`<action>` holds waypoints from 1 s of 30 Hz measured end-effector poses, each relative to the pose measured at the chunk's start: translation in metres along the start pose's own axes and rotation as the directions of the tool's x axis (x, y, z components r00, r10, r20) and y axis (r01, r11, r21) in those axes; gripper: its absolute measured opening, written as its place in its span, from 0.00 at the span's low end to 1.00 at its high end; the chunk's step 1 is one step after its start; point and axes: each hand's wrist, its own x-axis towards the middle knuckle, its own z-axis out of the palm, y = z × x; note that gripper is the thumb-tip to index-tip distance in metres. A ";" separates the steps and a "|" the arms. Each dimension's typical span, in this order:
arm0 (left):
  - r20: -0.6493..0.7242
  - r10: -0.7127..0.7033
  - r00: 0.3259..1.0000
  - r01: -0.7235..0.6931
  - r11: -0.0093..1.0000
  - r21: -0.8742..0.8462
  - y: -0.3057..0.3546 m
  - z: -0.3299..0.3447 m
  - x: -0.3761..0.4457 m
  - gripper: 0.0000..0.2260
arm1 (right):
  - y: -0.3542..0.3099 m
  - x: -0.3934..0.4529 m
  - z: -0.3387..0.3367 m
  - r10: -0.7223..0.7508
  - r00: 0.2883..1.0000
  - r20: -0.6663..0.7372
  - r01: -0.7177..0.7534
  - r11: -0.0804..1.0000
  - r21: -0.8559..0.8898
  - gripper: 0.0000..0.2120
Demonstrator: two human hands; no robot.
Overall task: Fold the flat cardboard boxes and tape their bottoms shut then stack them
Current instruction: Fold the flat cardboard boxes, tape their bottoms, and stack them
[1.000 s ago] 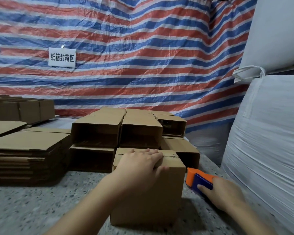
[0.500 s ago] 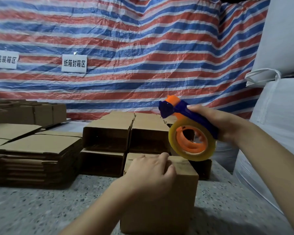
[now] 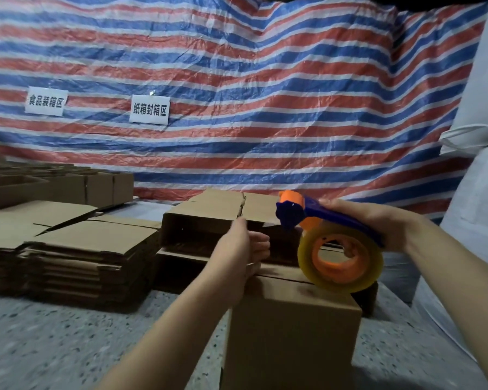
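cardboard box (image 3: 290, 330) stands on the speckled bench (image 3: 68, 342), its flaps folded shut on top. the left hand (image 3: 241, 250) rests on the box's far left top edge, fingers loosely curled and holding nothing i can make out. the right hand (image 3: 378, 223) grips the tape dispenser (image 3: 333, 246) just above the box's right side. best to pin both flaps flat, start the tape beyond the far edge, and pull straight along the seam.
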 end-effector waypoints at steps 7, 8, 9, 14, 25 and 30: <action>0.072 -0.078 0.994 0.081 0.996 -0.032 0.015 -0.002 0.009 0.20 | -0.011 0.006 0.005 0.001 0.998 0.066 0.005 0.995 -0.102 0.35; 0.079 -0.082 0.994 0.085 0.995 -0.043 0.015 -0.001 0.008 0.18 | -0.012 0.006 0.005 0.007 0.998 0.067 0.000 0.995 -0.104 0.36; 0.089 -0.087 0.992 0.092 0.994 -0.053 0.014 0.000 0.007 0.16 | -0.012 0.007 0.004 0.010 0.997 0.071 -0.003 0.995 -0.105 0.36; 0.118 -0.074 0.990 0.078 0.997 -0.028 0.011 0.005 0.004 0.08 | -0.008 0.012 0.000 0.015 0.997 0.081 -0.007 0.996 -0.094 0.37; -0.111 -0.105 0.988 0.078 0.973 -0.218 0.004 0.003 0.008 0.10 | -0.020 0.019 -0.014 0.181 0.976 0.121 -0.147 0.957 -0.248 0.35; -0.169 -0.128 0.977 0.074 0.952 -0.297 -0.001 0.002 0.008 0.09 | 0.001 0.046 -0.004 -0.051 0.921 0.386 0.167 0.947 -0.274 0.08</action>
